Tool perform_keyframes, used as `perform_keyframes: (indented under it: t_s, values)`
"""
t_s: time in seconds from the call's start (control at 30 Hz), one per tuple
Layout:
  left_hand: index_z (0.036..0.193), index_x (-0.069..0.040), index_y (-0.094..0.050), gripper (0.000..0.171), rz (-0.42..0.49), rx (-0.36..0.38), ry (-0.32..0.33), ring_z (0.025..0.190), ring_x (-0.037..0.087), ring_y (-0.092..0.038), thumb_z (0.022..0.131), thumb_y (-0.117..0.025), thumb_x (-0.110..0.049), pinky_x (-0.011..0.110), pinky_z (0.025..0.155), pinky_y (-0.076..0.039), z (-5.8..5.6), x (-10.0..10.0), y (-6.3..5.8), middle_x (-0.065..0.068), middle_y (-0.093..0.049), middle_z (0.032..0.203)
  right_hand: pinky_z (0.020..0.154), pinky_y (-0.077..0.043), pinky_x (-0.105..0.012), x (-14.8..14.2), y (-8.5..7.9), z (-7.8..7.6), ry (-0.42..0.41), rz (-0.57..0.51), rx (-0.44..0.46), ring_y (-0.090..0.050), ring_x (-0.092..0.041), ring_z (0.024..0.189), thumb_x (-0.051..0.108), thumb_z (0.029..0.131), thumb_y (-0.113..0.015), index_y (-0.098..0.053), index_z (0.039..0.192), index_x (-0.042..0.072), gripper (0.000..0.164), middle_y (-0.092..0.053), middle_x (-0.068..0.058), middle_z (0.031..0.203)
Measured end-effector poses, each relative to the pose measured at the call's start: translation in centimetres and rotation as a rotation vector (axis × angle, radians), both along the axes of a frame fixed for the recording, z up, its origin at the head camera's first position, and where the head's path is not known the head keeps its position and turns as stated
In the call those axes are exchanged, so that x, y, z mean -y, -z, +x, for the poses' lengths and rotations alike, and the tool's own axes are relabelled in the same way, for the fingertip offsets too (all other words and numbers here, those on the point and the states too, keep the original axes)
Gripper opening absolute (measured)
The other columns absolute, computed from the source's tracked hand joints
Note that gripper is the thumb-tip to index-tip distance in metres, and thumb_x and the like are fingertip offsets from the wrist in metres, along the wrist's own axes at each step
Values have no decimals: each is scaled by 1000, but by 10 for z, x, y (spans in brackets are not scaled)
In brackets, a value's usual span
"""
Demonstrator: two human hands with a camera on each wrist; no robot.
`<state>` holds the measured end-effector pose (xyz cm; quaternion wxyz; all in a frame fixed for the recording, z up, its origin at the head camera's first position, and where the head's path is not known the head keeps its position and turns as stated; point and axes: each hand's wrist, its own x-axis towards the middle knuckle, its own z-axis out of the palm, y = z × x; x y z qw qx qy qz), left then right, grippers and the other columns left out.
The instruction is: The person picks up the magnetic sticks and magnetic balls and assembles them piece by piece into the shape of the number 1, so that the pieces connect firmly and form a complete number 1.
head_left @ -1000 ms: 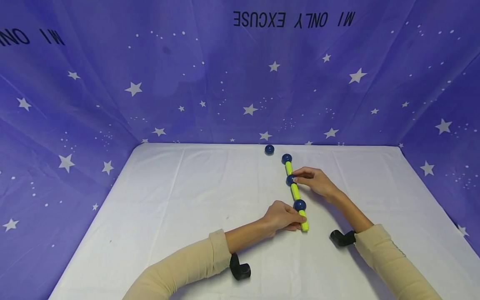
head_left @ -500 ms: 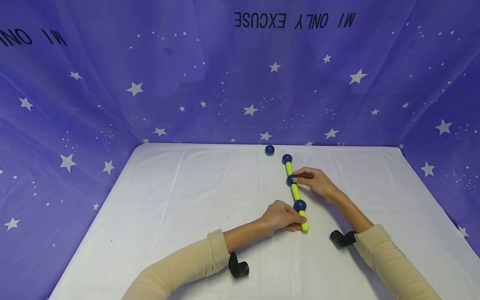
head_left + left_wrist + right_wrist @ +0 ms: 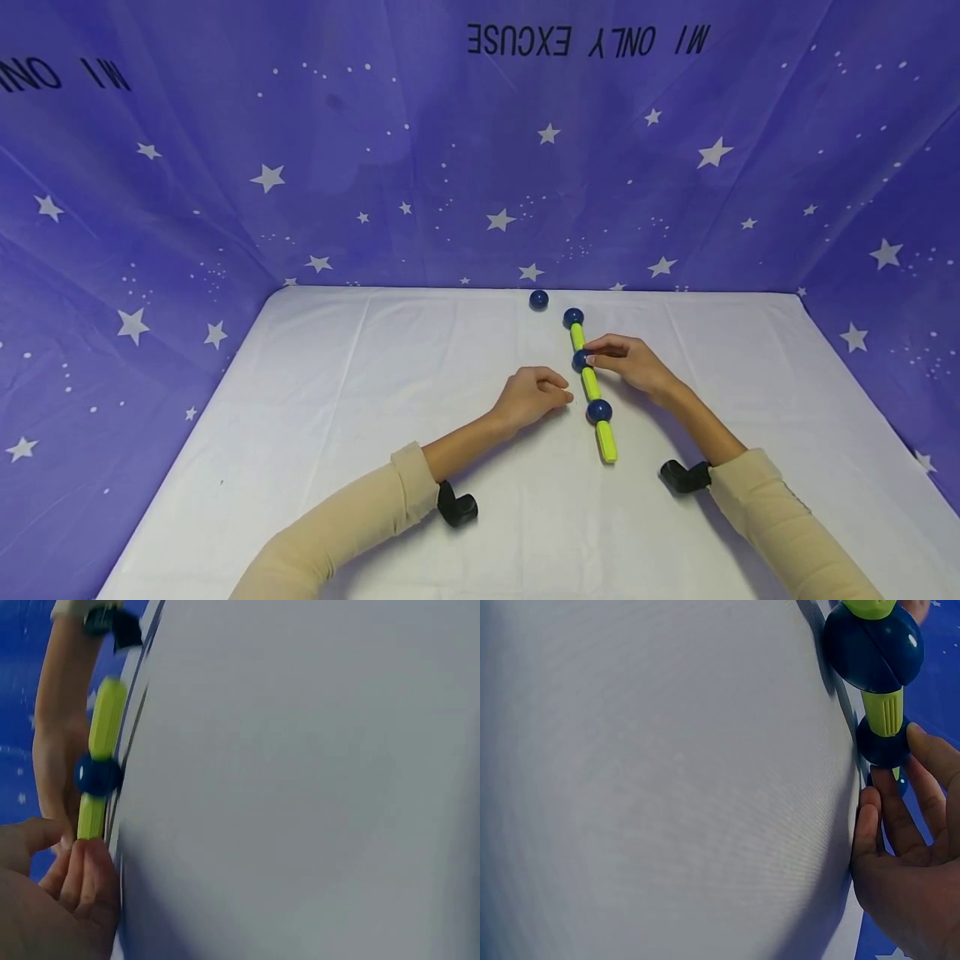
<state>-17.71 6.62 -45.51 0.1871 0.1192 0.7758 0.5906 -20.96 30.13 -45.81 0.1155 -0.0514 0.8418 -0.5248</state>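
A straight chain of dark blue balls and yellow-green rods lies on the white table. Thumb and fingertips of my right hand (image 3: 632, 363) pinch the middle blue ball (image 3: 580, 360); the right wrist view shows the same ball (image 3: 883, 748) between them. To the left of the chain, my left hand (image 3: 527, 400) holds nothing, its fingers loosely bent beside the middle rod (image 3: 591, 384). The nearest blue ball (image 3: 599, 411) and the end rod (image 3: 607, 444) lie untouched. At the far end are another rod (image 3: 577, 336) and ball (image 3: 573, 317).
A loose blue ball (image 3: 538, 299) sits at the back of the white table (image 3: 390, 375), left of the chain's far end. A purple starry curtain (image 3: 420, 150) rises behind and on both sides. Black wrist cameras (image 3: 459, 508) hang under the sleeves.
My left hand has let go of the end rod and moved away from me and to the left. My right hand stays on the middle ball, and the chain has not shifted.
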Motion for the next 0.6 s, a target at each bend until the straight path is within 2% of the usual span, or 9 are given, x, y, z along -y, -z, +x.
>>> perform_keyframes:
  t_s: [0.17,0.3,0.43,0.6]
  values:
    - [110,4,-69,27,19,-138,-75,77,12,-67,88,-77,-10,22,65,-53,-27,5,0,1,-71,86,102,-38,-50,-1,1,-1,4,4,4,-55,-33,121,24,95,-70,-66,126,5,36,-64,-14,126]
    - [113,4,-69,31,26,-194,-143,85,15,-70,87,-78,-10,23,72,-53,-46,6,1,7,-73,93,102,-38,-51,0,1,-2,4,7,5,-55,-33,121,23,95,-70,-67,126,4,36,-64,-14,125]
    - [120,3,-66,37,1,-237,-178,96,23,-70,87,-77,-11,29,80,-55,-60,4,0,15,-71,108,103,-38,-51,0,1,-2,9,11,9,-55,-34,122,24,96,-70,-67,126,5,36,-64,-14,125]
    - [128,-1,-62,43,-69,-296,-221,106,28,-66,89,-76,-11,34,89,-53,-73,1,2,17,-65,124,103,-37,-53,0,2,-2,10,15,16,-54,-34,122,26,95,-70,-66,126,6,37,-64,-14,127]
